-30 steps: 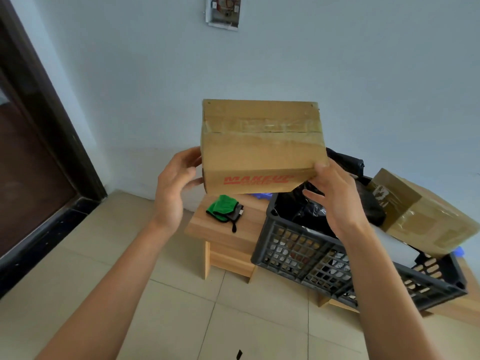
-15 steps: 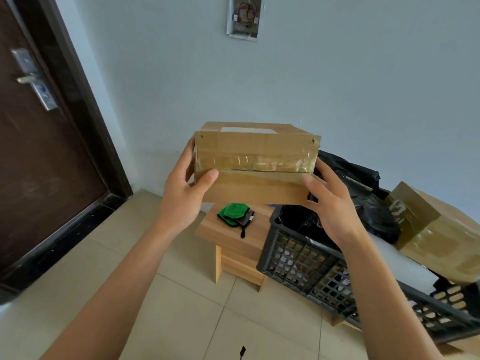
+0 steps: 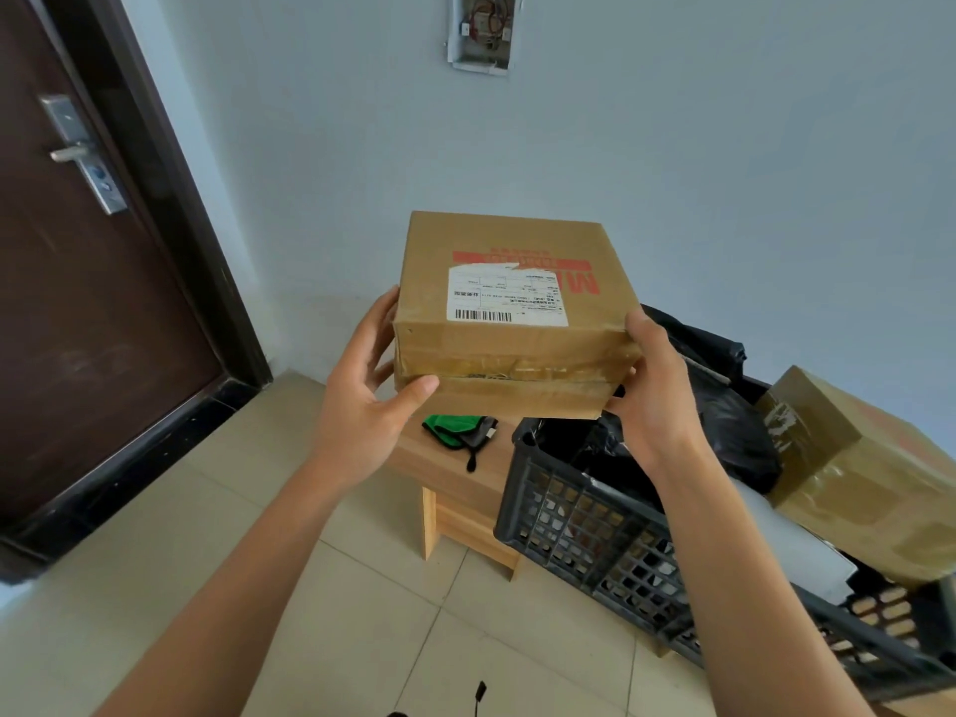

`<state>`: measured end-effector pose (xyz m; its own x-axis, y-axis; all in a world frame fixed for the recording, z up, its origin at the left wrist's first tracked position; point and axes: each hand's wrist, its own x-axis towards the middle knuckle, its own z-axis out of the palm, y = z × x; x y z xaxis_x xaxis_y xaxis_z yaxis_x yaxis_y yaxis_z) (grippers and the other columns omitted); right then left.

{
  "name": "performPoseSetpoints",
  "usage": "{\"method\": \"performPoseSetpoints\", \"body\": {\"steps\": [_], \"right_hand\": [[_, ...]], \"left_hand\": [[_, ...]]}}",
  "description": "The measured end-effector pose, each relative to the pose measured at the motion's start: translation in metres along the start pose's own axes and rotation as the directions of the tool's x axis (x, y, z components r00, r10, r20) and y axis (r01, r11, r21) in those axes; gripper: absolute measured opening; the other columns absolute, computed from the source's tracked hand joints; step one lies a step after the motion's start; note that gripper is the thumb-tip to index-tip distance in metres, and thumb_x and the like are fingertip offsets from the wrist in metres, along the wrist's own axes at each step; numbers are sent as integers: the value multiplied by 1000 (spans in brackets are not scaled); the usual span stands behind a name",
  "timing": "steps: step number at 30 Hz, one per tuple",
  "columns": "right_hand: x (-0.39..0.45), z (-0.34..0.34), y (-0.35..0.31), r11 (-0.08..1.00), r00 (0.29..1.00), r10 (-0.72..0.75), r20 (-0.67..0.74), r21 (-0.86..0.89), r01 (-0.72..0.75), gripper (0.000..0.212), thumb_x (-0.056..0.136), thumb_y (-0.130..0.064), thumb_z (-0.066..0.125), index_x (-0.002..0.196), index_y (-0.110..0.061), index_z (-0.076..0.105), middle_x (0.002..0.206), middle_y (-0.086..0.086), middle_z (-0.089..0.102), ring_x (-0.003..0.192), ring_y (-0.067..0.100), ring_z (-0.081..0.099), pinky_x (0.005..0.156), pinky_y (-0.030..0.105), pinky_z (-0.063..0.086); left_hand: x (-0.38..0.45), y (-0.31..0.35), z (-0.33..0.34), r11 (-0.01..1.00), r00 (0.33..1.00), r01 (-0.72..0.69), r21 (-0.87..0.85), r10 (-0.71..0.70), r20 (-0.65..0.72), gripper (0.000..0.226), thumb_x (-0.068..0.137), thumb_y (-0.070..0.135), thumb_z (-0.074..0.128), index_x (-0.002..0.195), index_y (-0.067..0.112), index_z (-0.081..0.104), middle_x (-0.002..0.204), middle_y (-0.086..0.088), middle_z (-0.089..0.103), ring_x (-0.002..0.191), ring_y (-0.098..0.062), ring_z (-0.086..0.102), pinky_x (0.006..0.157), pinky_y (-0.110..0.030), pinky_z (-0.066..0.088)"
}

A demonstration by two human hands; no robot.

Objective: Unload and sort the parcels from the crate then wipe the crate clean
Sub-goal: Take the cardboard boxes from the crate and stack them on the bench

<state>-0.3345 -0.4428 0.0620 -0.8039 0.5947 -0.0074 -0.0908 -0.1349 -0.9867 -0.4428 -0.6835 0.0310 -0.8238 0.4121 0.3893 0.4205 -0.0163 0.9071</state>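
Observation:
A taped cardboard box [image 3: 512,282] with a white shipping label and red print is held up in front of me, its label face turned up. My left hand [image 3: 364,401] grips its left side, thumb on the front. My right hand [image 3: 654,395] grips its right corner. Below to the right, a black plastic crate [image 3: 595,535] sits on a low wooden bench [image 3: 450,473]. It holds black bags [image 3: 724,426], a white parcel [image 3: 786,545] and another taped cardboard box [image 3: 869,473]. A green cloth [image 3: 450,429] lies on the bench to the left of the crate.
A dark brown door [image 3: 77,276] with a metal handle stands at the left. The blue-grey wall carries an open electrical box [image 3: 481,31]. Beige floor tiles [image 3: 207,587] spread out below the bench.
The box has been tipped toward me, so its label face now shows on top instead of the taped side. My view has swung left and the door has come into sight.

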Motion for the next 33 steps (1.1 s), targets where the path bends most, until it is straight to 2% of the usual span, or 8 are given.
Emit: {"method": "performPoseSetpoints", "body": {"steps": [5,9,12,18,22,25,29,33], "right_hand": [[9,-12,0,999,994,-6,-113,44,11,40,86,-54,53,112,-33,74,116,-4,75,116,22,66,100,49,51],[19,-27,3,999,992,-16,-126,46,22,51,73,-60,58,105,-25,76,113,1,74,118,29,63,110,50,43],[26,-37,8,998,998,-25,-66,64,29,57,70,-60,59,106,-19,73,111,5,72,112,25,64,104,45,45],[35,-55,13,997,977,-71,199,-2,72,70,83,-59,51,129,-9,66,126,25,65,106,29,63,86,43,46],[36,-57,11,996,952,-91,291,9,92,65,84,-55,49,122,-7,70,112,30,64,101,33,61,83,45,44],[38,-54,9,996,938,-85,336,8,88,53,83,-54,50,110,-15,76,108,27,64,97,38,59,80,48,43],[37,-41,4,990,939,-118,323,-37,138,61,87,-57,50,113,-5,70,99,18,64,86,27,60,71,32,45],[29,-16,5,956,951,-210,225,-157,248,36,106,-47,42,110,-31,74,106,-7,74,103,11,68,94,37,47]], "left_hand": [[-1,-1,7,996,1000,12,-87,-14,-22,74,94,43,59,157,14,32,154,-1,49,145,-21,44,118,-56,36],[10,3,4,989,985,111,-96,-122,-121,73,89,62,53,153,28,42,150,9,53,137,-9,51,113,-53,44],[25,12,-3,977,971,201,-71,-208,-119,75,82,72,53,148,36,47,147,15,54,135,-5,51,112,-51,44],[44,34,-15,951,942,302,62,-308,132,60,76,67,65,133,47,60,141,16,60,132,-11,55,116,-52,38],[35,33,-20,889,802,457,-8,-409,435,71,61,66,84,125,39,72,130,-2,70,119,-25,67,112,-49,41],[25,25,-22,856,764,513,-64,-421,489,74,48,63,91,115,34,78,123,-5,73,109,-23,71,105,-44,46],[18,13,-25,855,797,502,-132,-398,454,66,55,61,88,113,33,78,117,-5,75,103,-22,71,98,-41,48],[12,3,-29,854,862,479,-204,-413,293,36,85,40,63,115,24,76,115,-4,75,101,-20,71,97,-39,48]]}}
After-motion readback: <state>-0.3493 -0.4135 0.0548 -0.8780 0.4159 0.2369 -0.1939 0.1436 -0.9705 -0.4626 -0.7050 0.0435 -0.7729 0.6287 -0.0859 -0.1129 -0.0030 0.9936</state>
